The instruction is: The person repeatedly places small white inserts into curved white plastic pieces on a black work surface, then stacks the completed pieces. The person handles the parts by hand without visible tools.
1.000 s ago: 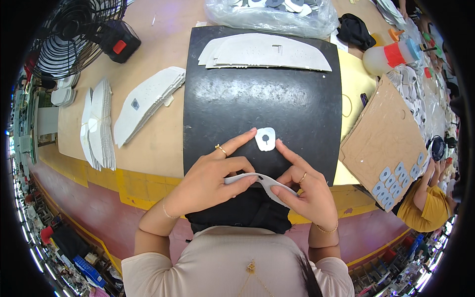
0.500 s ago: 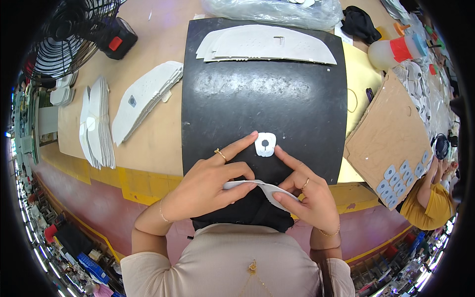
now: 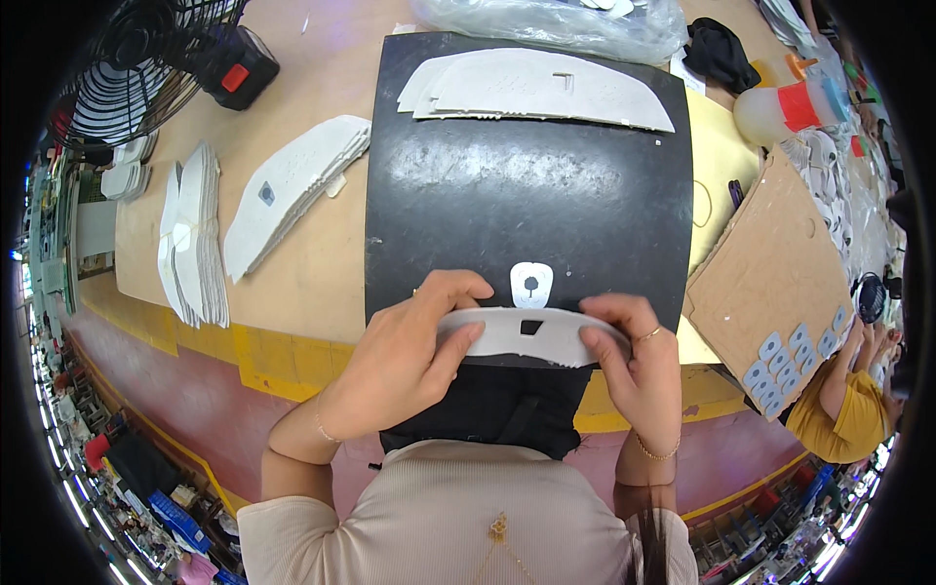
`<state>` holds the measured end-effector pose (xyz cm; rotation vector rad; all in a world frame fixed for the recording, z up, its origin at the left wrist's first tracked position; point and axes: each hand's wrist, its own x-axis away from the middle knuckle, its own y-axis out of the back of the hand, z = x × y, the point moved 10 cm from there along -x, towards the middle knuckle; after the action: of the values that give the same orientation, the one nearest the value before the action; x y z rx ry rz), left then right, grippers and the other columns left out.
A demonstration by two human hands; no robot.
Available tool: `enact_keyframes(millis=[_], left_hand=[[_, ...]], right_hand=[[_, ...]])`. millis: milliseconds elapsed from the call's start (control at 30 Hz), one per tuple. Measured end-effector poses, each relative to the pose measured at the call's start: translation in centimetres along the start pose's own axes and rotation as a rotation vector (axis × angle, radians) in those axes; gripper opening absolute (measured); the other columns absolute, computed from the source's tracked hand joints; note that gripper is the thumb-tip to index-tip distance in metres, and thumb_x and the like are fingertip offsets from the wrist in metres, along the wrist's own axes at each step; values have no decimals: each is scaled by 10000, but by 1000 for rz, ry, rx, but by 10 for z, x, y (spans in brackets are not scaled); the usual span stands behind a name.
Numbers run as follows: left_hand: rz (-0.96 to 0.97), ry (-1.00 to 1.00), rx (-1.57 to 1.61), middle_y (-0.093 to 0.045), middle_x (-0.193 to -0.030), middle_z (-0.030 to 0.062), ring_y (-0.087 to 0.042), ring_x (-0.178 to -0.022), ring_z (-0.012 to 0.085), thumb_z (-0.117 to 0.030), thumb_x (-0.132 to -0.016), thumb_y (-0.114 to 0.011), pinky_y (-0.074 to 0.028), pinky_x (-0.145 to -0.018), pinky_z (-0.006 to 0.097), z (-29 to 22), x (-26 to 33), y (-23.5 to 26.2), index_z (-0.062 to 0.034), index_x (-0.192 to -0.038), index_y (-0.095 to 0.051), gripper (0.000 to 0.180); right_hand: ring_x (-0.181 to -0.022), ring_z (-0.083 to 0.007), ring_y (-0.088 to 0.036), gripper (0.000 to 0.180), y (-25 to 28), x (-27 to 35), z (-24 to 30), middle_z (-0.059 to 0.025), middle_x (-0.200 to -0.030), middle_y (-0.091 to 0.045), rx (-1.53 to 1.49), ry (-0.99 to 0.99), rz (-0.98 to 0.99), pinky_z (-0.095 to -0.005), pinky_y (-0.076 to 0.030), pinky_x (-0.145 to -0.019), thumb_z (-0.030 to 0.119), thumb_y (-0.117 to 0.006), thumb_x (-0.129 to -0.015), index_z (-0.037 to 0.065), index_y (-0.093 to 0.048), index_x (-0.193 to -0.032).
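Note:
A curved white fabric-like piece [image 3: 556,341] with a small dark cutout stretches between my two hands at the near edge of the black mat [image 3: 526,210]. My left hand [image 3: 414,336] pinches its left end between thumb and fingers. At its right end my right hand [image 3: 629,346] grips it the same way. Just beyond the piece, a small white rounded patch [image 3: 531,283] with a dark keyhole-shaped mark lies on the mat; its lower edge meets the held piece in view. Several larger white curved pieces [image 3: 546,88] are stacked at the mat's far side.
Left of the mat lie stacks of white curved pieces [image 3: 302,190] and a tied bundle [image 3: 200,234]. A fan [image 3: 146,58] stands far left. On the right are a brown board [image 3: 770,283] with small grey patches, a bottle [image 3: 780,112] and a person in a yellow sleeve [image 3: 838,419].
The curved piece has been raised and spread flat, its cutout now showing. My fingertips have left the small patch, and both hands hold the piece's ends, farther apart.

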<state>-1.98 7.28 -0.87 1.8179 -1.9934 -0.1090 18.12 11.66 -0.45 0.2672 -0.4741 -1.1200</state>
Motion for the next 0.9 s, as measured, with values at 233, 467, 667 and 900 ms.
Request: enact_keyframes(millis=[233, 467, 667, 900], left_hand=[[-7, -168, -223, -641, -989, 112, -657, -871, 347, -102, -934, -686, -522, -744, 423, -12, -12, -3, -70, -1093, -634, 170], [-61, -138, -228, -636, -993, 102, -658, -868, 324, -136, -883, -766, -527, -738, 401, -9, -19, -4, -65, -1079, -660, 234], [-81, -84, -256, -642, -997, 101, -664, -890, 304, -91, -835, -810, -533, -781, 366, -9, -22, -4, -42, -1054, -694, 252], [-78, -126, -290, -616, -996, 93, -660, -866, 308, -128, -858, -790, -541, -747, 387, -11, -24, -6, -58, -1047, -684, 228]], right_hand=[[-795, -308, -678, 128, -6, -19, 23, -114, -938, -649, 175, 280, 15, -367, -544, -694, -42, -685, -908, 12, -680, -1024], [-757, -267, -675, 206, -8, -25, 32, -93, -919, -637, 256, 300, -67, -360, -536, -641, 56, -822, -820, 30, -697, -982], [-682, -225, -645, 222, -10, -27, 30, -79, -903, -631, 285, 330, -86, -338, -515, -583, 70, -841, -807, 35, -702, -976], [-677, -218, -636, 222, -10, -27, 29, -77, -897, -625, 269, 324, -88, -323, -508, -583, 63, -843, -804, 31, -704, -973]])
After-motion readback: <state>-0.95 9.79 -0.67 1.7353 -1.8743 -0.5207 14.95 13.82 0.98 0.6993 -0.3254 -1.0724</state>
